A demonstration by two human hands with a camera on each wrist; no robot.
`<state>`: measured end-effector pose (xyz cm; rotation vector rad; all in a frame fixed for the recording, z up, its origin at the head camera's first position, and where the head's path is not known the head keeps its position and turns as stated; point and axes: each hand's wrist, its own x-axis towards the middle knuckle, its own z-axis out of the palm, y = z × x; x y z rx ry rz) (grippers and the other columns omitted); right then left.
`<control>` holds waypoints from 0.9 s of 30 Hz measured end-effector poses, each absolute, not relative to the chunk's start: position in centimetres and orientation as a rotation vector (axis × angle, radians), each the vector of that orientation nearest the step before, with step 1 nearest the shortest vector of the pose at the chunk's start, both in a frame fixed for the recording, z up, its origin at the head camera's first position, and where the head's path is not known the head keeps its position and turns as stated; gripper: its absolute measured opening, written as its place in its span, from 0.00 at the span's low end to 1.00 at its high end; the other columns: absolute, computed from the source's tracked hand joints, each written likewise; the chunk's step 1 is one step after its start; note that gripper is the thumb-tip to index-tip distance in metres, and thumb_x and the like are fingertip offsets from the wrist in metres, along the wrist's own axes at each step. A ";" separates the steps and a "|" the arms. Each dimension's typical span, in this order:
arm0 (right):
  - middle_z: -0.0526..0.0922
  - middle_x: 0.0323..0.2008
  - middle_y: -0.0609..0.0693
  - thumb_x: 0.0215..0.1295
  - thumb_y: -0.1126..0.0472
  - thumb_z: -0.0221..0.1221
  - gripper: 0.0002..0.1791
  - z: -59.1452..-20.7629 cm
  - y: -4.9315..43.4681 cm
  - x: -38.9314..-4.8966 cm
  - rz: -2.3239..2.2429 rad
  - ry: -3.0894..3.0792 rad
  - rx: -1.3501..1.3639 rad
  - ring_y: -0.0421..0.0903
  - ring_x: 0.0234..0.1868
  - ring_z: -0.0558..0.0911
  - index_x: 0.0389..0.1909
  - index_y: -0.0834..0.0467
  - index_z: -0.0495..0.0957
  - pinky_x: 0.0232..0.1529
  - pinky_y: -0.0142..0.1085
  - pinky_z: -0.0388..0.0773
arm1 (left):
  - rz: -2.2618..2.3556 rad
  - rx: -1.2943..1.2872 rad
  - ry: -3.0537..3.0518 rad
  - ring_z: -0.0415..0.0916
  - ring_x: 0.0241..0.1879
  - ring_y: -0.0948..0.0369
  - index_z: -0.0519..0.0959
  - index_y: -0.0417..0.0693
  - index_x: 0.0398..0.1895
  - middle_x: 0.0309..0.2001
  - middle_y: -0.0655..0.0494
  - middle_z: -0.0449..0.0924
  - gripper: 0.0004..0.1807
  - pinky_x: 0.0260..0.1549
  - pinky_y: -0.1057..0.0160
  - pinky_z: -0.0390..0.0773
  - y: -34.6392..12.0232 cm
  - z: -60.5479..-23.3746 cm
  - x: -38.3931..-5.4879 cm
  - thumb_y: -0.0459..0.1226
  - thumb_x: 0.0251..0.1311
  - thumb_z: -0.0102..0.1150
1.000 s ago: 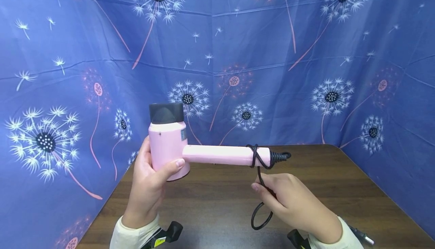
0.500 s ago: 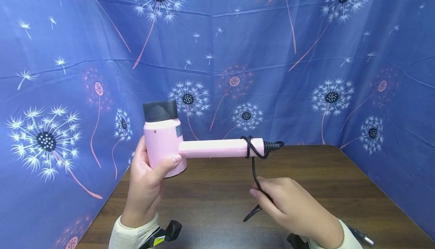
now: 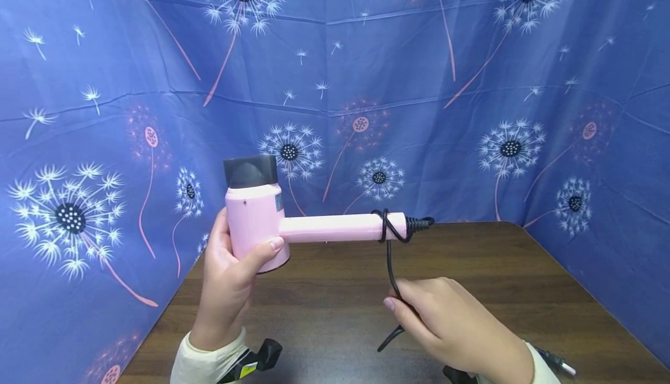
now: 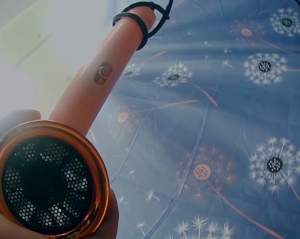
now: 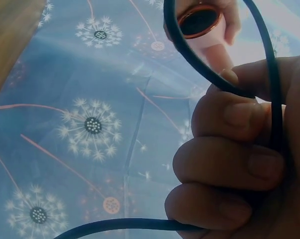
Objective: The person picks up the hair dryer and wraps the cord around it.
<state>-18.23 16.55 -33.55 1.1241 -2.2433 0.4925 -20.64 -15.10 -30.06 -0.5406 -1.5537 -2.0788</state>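
Observation:
A pink hair dryer (image 3: 330, 228) with a black nozzle (image 3: 251, 171) is held up over the table, its handle pointing right. My left hand (image 3: 227, 282) grips its barrel, thumb across the front. In the left wrist view the round mesh intake (image 4: 48, 184) and a switch (image 4: 103, 73) on the handle show. The black power cord (image 3: 389, 262) is wrapped around the handle's end and hangs down to my right hand (image 3: 450, 320), which pinches it between thumb and forefinger. In the right wrist view the other fingers (image 5: 225, 164) curl around the cord, which loops above them.
The brown wooden table (image 3: 324, 314) lies beneath both hands. At its right, beside the right sleeve, is the cord's plug (image 3: 557, 363). A blue dandelion-print curtain (image 3: 335, 81) stands behind the table and along both sides.
The hair dryer has shifted slightly left and up from a second ago. The cord between handle and right hand now hangs straighter, and the loop below the right hand has narrowed.

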 end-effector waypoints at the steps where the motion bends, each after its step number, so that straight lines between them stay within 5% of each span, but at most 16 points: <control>1: 0.56 0.20 0.30 0.72 0.60 0.62 0.19 -33.5 16.6 -18.2 0.486 -2.235 1.126 0.23 0.21 0.54 0.26 0.39 0.65 0.23 0.15 0.51 | -2.067 -0.532 -1.560 0.78 0.53 0.47 0.68 0.48 0.70 0.59 0.39 0.76 0.41 0.48 0.55 0.86 -15.1 -30.1 -20.7 0.19 0.52 0.67; 27: 0.52 0.21 0.29 0.67 0.62 0.64 0.20 -32.0 17.1 -17.1 0.426 -2.110 1.065 0.23 0.22 0.50 0.25 0.43 0.63 0.22 0.16 0.45 | -2.011 -0.488 -1.602 0.77 0.54 0.45 0.68 0.53 0.71 0.60 0.41 0.76 0.44 0.46 0.56 0.87 -14.9 -30.1 -20.8 0.20 0.51 0.71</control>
